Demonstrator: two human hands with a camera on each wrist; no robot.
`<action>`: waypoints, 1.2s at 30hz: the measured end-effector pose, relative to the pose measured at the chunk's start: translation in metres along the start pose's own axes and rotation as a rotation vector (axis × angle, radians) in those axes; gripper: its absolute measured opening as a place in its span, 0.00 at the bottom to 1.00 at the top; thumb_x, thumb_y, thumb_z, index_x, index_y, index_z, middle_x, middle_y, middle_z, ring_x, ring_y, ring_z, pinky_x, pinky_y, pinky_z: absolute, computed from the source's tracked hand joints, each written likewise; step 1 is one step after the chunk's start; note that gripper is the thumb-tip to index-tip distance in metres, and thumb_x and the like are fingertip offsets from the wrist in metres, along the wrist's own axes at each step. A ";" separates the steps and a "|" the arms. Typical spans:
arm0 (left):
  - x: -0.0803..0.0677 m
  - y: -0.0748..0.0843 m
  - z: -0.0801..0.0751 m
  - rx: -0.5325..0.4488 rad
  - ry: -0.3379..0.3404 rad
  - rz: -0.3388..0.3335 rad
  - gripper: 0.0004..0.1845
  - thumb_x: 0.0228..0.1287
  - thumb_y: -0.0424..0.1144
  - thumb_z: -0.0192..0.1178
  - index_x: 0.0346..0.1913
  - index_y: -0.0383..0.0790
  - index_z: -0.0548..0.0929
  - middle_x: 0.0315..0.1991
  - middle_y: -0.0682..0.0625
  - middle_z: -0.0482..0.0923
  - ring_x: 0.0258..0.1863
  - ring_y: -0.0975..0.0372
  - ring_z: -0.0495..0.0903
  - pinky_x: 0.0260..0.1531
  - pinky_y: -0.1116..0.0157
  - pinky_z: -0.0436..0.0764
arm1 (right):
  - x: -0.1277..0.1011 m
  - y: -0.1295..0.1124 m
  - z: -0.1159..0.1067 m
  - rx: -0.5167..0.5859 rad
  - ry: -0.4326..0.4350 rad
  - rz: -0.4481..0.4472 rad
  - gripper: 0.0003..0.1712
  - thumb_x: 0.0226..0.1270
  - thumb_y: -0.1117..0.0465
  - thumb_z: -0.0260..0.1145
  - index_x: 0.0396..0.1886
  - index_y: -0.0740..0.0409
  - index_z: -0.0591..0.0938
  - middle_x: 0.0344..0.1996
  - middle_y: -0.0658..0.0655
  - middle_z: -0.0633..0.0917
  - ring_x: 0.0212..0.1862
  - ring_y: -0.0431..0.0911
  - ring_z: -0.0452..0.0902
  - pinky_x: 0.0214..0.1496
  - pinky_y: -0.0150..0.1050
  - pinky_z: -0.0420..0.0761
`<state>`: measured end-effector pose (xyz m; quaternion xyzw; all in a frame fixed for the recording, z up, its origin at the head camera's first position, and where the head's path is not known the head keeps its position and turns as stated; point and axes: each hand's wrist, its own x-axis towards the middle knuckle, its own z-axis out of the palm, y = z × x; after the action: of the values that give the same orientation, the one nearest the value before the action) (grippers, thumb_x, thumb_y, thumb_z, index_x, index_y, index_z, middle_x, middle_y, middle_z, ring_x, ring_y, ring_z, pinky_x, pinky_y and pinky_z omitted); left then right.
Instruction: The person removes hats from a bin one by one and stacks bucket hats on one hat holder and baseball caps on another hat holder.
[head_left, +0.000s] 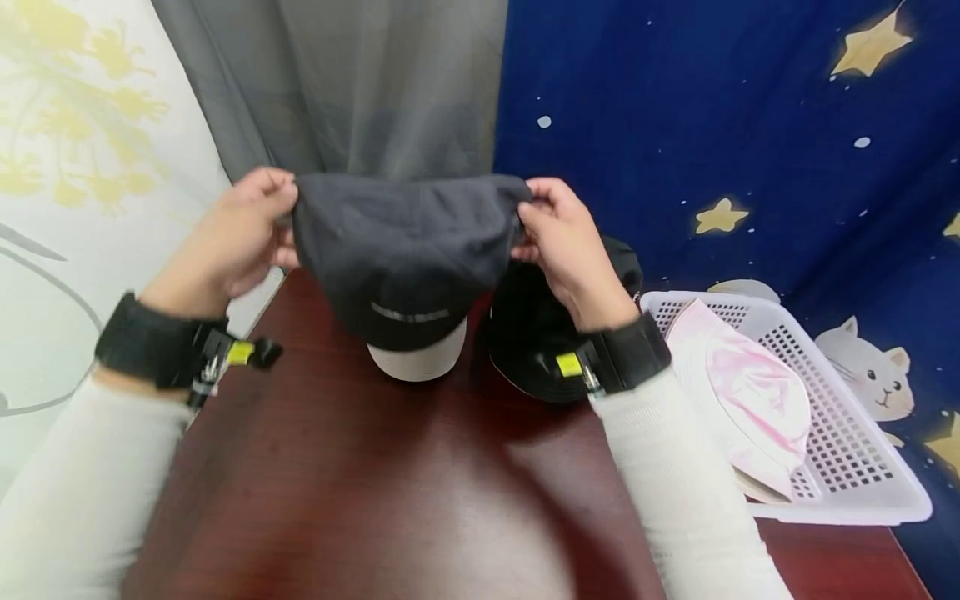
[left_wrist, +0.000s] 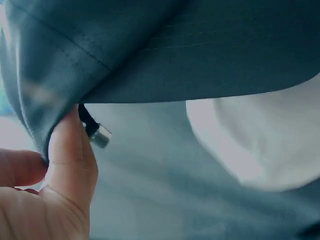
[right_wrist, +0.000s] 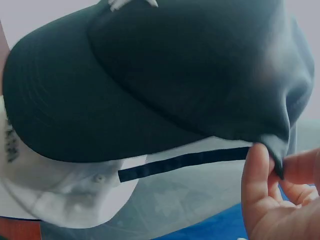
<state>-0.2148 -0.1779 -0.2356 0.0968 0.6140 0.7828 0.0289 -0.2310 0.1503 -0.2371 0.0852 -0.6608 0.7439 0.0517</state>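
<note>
A dark baseball cap with light lettering on its front is stretched between both hands. At one side of it, my left hand pinches the edge between thumb and fingers; a small metal buckle dangles beside those fingers in the left wrist view. The opposite side is pinched by my right hand, and a dark strap runs from near its fingertips. Below the dark cap sits a white cap, mostly covered in the head view, with more of its crown visible in the right wrist view.
A black hat lies on the dark red table, partly behind the right wrist. To the right stands a white plastic basket holding a pink bucket hat. Grey and blue star-patterned curtains hang behind the table.
</note>
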 end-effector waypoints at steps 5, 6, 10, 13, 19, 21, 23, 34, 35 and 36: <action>0.059 0.009 -0.015 0.047 0.105 -0.107 0.05 0.80 0.40 0.44 0.48 0.42 0.65 0.33 0.48 0.72 0.18 0.60 0.78 0.17 0.65 0.82 | 0.058 -0.002 0.025 -0.097 0.108 0.180 0.05 0.76 0.68 0.55 0.45 0.55 0.75 0.35 0.55 0.75 0.26 0.44 0.72 0.24 0.32 0.78; 0.067 0.005 -0.018 0.063 0.119 -0.133 0.05 0.80 0.41 0.43 0.47 0.43 0.65 0.33 0.48 0.71 0.18 0.61 0.77 0.17 0.66 0.81 | 0.066 0.001 0.028 -0.121 0.117 0.218 0.04 0.76 0.67 0.55 0.43 0.55 0.75 0.36 0.55 0.74 0.26 0.44 0.72 0.24 0.32 0.78; 0.087 -0.026 -0.025 0.106 0.157 -0.226 0.04 0.81 0.40 0.39 0.46 0.46 0.64 0.28 0.50 0.67 0.14 0.65 0.71 0.14 0.69 0.78 | 0.083 0.020 0.031 -0.229 0.126 0.329 0.06 0.74 0.70 0.54 0.39 0.55 0.72 0.34 0.54 0.72 0.25 0.43 0.71 0.22 0.33 0.77; 0.089 -0.054 -0.029 0.114 0.158 -0.297 0.05 0.81 0.40 0.36 0.46 0.46 0.63 0.24 0.52 0.65 0.12 0.67 0.68 0.14 0.70 0.78 | 0.083 0.034 0.030 -0.316 0.112 0.387 0.07 0.73 0.72 0.51 0.40 0.57 0.71 0.36 0.55 0.72 0.27 0.45 0.71 0.26 0.37 0.79; 0.079 -0.087 -0.041 -0.007 0.072 -0.417 0.08 0.82 0.42 0.35 0.52 0.45 0.64 0.28 0.51 0.74 0.18 0.66 0.79 0.22 0.69 0.82 | 0.079 0.052 0.034 -0.476 0.111 0.445 0.08 0.73 0.72 0.51 0.47 0.59 0.72 0.47 0.56 0.70 0.37 0.49 0.70 0.45 0.48 0.83; 0.074 -0.093 -0.047 -0.062 0.024 -0.423 0.08 0.82 0.42 0.35 0.52 0.44 0.64 0.29 0.51 0.77 0.23 0.64 0.83 0.25 0.68 0.83 | 0.078 0.059 0.037 -0.540 0.117 0.424 0.08 0.71 0.71 0.52 0.45 0.58 0.73 0.45 0.55 0.71 0.39 0.49 0.70 0.38 0.43 0.81; 0.069 -0.099 -0.052 -0.076 -0.007 -0.416 0.10 0.82 0.42 0.35 0.53 0.43 0.65 0.30 0.51 0.78 0.27 0.64 0.84 0.27 0.67 0.84 | 0.074 0.068 0.041 -0.612 0.128 0.393 0.07 0.70 0.70 0.53 0.44 0.58 0.74 0.44 0.55 0.72 0.41 0.49 0.71 0.33 0.39 0.75; 0.065 -0.132 -0.052 0.338 0.098 -0.259 0.19 0.82 0.45 0.36 0.66 0.38 0.63 0.39 0.51 0.71 0.28 0.69 0.76 0.29 0.70 0.80 | 0.058 0.110 0.051 -0.515 0.250 0.305 0.05 0.72 0.69 0.53 0.40 0.58 0.75 0.41 0.56 0.73 0.47 0.52 0.72 0.45 0.38 0.72; 0.065 -0.134 -0.051 0.388 0.116 -0.244 0.21 0.82 0.46 0.36 0.66 0.38 0.62 0.40 0.50 0.70 0.28 0.69 0.76 0.29 0.70 0.80 | 0.058 0.111 0.050 -0.504 0.251 0.302 0.04 0.73 0.68 0.54 0.41 0.59 0.75 0.41 0.57 0.73 0.47 0.52 0.72 0.46 0.38 0.72; 0.066 -0.137 -0.050 0.411 0.129 -0.232 0.22 0.82 0.47 0.36 0.67 0.37 0.63 0.41 0.50 0.69 0.28 0.69 0.75 0.29 0.70 0.79 | 0.058 0.113 0.050 -0.494 0.251 0.300 0.04 0.74 0.67 0.54 0.42 0.59 0.75 0.42 0.57 0.73 0.48 0.52 0.72 0.47 0.39 0.73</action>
<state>-0.2984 -0.1816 -0.3713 -0.0207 0.7680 0.6374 0.0593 -0.3060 0.0851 -0.3299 -0.1210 -0.8153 0.5648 0.0414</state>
